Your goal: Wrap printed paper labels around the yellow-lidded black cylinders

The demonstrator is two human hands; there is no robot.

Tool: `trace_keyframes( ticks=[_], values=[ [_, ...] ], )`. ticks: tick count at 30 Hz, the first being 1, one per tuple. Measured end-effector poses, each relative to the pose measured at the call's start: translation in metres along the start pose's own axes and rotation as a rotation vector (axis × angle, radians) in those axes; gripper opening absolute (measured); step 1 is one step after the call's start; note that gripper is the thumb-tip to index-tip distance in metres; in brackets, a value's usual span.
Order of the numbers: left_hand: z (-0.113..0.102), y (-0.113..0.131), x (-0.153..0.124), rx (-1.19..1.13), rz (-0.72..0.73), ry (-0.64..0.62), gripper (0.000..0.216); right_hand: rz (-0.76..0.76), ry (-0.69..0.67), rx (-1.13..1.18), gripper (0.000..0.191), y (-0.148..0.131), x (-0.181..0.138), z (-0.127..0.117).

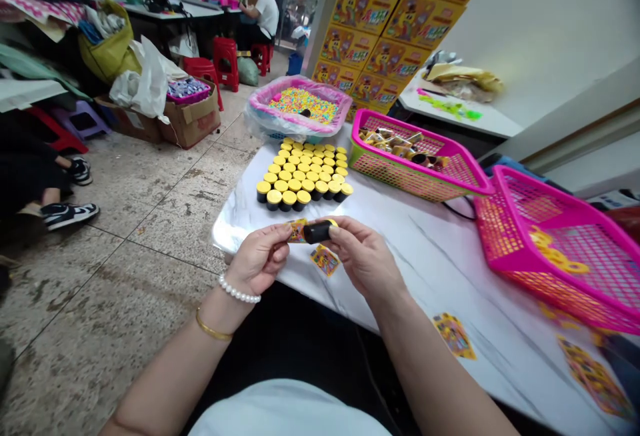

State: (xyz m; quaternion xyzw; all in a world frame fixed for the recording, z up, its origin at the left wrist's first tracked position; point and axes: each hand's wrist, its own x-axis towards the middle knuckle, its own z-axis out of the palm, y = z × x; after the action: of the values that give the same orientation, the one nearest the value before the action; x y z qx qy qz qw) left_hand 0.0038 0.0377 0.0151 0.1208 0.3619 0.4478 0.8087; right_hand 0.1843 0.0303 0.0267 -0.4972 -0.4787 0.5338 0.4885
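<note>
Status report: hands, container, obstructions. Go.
Left hand: pinching printed label. Right hand: holding black container. Obstructions: none seen; capped containers stand beyond.

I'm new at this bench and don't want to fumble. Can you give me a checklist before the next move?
1. Left hand has the printed slip: ok, pinched.
2. Right hand has the black tub: ok, gripped.
3. Tub's cap fully seated: cannot tell, mostly hidden.
4. Yellow-capped tubs upright: ok, grouped together.
5. Table near the hands free of slips: not ok, a loose slip lies there.
</note>
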Motion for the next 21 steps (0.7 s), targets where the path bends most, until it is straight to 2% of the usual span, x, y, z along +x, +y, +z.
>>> trace_keyframes(
  ticks=[4,7,10,12,15,17,21],
  values=[
    [0.002,0.001,0.000,-0.019,0.008,-0.016,0.016,-0.133,0.108,-0.155,0.031,0.001,-0.004,0.005],
    [0.003,-0.001,0.002,-0.010,0.029,-0.021,0.017,-0.210,0.093,-0.237,0.029,-0.002,-0.012,0.012],
    [0.002,-0.005,0.003,0.031,0.050,-0.017,0.022,-0.234,0.088,-0.217,0.027,0.000,-0.015,0.018],
    [0.001,-0.008,0.002,0.085,0.097,0.007,0.028,-0.255,0.120,-0.202,0.027,0.004,-0.015,0.019],
    [-0.002,-0.010,-0.002,0.158,0.250,0.063,0.039,-0.290,0.144,-0.182,0.029,0.008,-0.014,0.017],
    [-0.004,-0.009,-0.005,0.214,0.298,0.024,0.049,-0.306,0.106,-0.167,0.030,0.011,-0.014,0.015],
    [-0.009,-0.005,-0.006,0.364,0.207,-0.137,0.047,-0.322,-0.015,-0.291,0.032,0.011,-0.018,0.008]
  ],
)
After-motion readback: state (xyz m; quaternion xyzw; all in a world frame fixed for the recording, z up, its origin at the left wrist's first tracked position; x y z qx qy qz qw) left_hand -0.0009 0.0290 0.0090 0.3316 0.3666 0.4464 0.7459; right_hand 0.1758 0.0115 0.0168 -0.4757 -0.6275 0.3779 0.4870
